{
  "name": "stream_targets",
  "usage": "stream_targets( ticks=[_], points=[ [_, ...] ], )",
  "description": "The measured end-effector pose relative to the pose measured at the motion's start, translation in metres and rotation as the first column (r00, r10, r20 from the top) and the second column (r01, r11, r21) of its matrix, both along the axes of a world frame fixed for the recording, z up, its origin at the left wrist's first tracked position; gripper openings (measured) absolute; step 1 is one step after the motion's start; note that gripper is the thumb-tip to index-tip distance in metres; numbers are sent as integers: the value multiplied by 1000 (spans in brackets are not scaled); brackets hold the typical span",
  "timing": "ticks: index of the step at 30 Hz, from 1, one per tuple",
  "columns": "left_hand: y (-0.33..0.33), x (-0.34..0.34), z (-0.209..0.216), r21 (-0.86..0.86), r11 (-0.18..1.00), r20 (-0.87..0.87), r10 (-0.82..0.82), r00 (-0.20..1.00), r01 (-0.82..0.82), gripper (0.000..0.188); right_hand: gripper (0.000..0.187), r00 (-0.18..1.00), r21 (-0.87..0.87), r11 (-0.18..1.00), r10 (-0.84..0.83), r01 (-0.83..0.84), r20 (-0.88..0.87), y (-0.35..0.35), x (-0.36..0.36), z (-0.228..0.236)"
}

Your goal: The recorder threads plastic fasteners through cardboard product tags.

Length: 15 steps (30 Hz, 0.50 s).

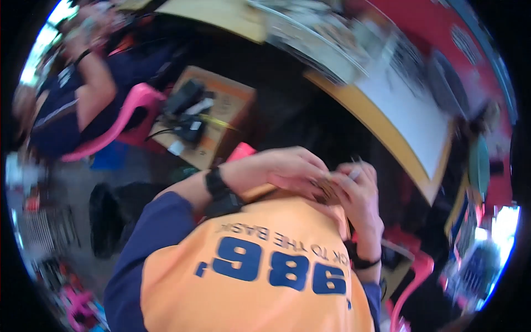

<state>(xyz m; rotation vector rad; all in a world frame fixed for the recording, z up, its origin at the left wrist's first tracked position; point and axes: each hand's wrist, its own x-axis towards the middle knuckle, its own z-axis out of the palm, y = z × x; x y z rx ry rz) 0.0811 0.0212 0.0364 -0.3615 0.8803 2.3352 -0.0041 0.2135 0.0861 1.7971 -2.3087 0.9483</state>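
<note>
Both hands meet close in front of my orange shirt (265,260). My left hand (290,170), a black band on its wrist, has its fingers curled round a small brownish thing (324,192). Against the same thing press the bent fingers of my right hand (359,193). A thin pale stick-like piece (355,171) shows between the right fingers. Blur and the fingers hide what kind either piece is.
A cardboard box (238,91) with black adapters and cables on it stands ahead left. Ahead right is a wood-edged white table (409,122) carrying a pale tray (310,50). Another person (83,99) sits at far left beside a pink chair (127,119).
</note>
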Motion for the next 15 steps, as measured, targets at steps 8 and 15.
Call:
stream_targets(
  ticks=[8,15],
  points=[
    [26,-14,-3,-107,994,-52,-2,999,-3,13,27,988,308,945,141,-113,-69,6,-6,23],
    [25,-22,10,-358,933,-216,-51,975,-31,11,17,667,-6,978,-137,207,733,12,-7,9]
  ],
)
